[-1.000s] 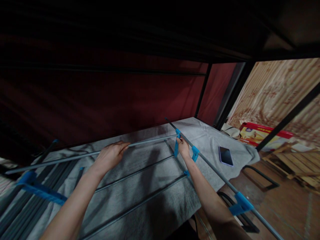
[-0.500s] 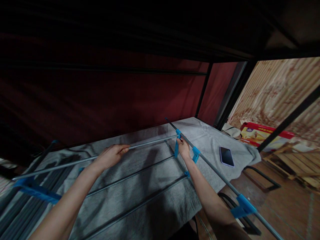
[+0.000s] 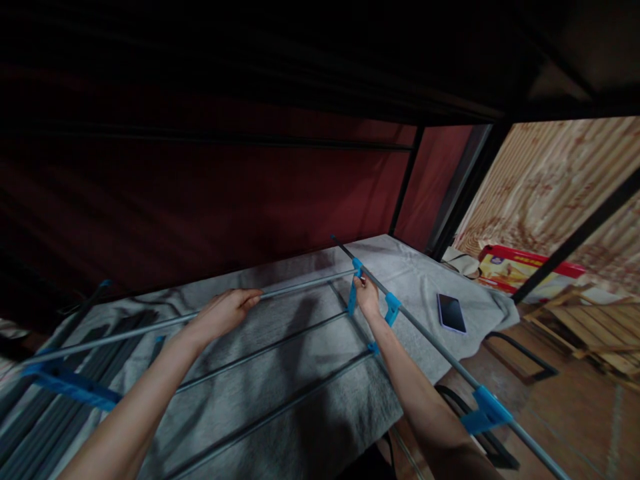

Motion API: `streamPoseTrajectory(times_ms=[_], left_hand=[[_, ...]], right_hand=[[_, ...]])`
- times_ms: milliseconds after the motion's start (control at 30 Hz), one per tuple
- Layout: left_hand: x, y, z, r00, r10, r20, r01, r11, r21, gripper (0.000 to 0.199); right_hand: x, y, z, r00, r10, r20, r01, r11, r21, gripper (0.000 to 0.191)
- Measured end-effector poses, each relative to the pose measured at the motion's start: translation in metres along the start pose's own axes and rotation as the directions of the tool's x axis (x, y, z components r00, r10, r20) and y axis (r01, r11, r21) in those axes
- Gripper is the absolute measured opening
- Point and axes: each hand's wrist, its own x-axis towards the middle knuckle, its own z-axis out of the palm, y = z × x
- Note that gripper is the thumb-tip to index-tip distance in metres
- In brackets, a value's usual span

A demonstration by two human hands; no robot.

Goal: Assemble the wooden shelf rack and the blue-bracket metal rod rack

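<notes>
A grey metal tube [image 3: 305, 284] runs across the rack frame, and my left hand [image 3: 227, 312] is wrapped around it near its middle. At the tube's right end, my right hand [image 3: 367, 297] has its fingers closed on a blue plastic connector [image 3: 353, 298]. That connector sits on a long slanting grey pole [image 3: 440, 347]. Further down the same pole are another blue connector [image 3: 393, 308] and a larger one [image 3: 485, 410]. The tube's left end meets a blue bracket [image 3: 73, 385]. Lower cross tubes [image 3: 280, 408] lie below my hands.
Grey cloth [image 3: 415, 267] covers the bed. Several dark tubes [image 3: 75, 407] lie at the left. A phone [image 3: 451, 313] rests on the cloth at right. Black bed posts [image 3: 407, 180] stand behind; a red and yellow box [image 3: 525, 270] and wooden slatted piece [image 3: 595, 327] are beyond.
Both hands keep their grip in nearly the same place. The view has shifted very slightly, and the left end of the tube sits a little lower.
</notes>
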Motion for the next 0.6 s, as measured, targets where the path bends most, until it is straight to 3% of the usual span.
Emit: streamPoseTrajectory(times_ms=[267, 400, 467, 533, 600], left_hand=[[-0.007, 0.011, 0.001, 0.998, 0.012, -0.062, -0.006, 0.995, 0.096, 0.047], [-0.02, 0.025, 0.003, 0.991, 0.08, -0.105, -0.064, 0.987, 0.149, 0.045], [-0.027, 0.03, 0.001, 0.984, 0.113, -0.141, -0.09, 0.984, 0.156, 0.049], [-0.034, 0.029, -0.007, 0.974, 0.104, -0.201, -0.068, 0.982, 0.177, 0.053], [-0.04, 0.023, -0.021, 0.964, 0.048, -0.263, 0.006, 0.98, 0.199, 0.053]], right_hand=[[0.004, 0.0, 0.0, 0.999, 0.051, 0.002, -0.051, 0.999, 0.009, 0.027], [0.004, -0.001, -0.006, 0.996, 0.082, 0.042, -0.083, 0.996, 0.035, 0.03], [-0.005, 0.0, -0.009, 0.994, 0.103, 0.038, -0.105, 0.993, 0.048, 0.038], [-0.023, 0.0, -0.011, 0.992, 0.114, -0.052, -0.114, 0.993, -0.001, 0.045], [-0.047, -0.005, -0.012, 0.998, -0.016, -0.069, 0.014, 1.0, -0.025, 0.048]])
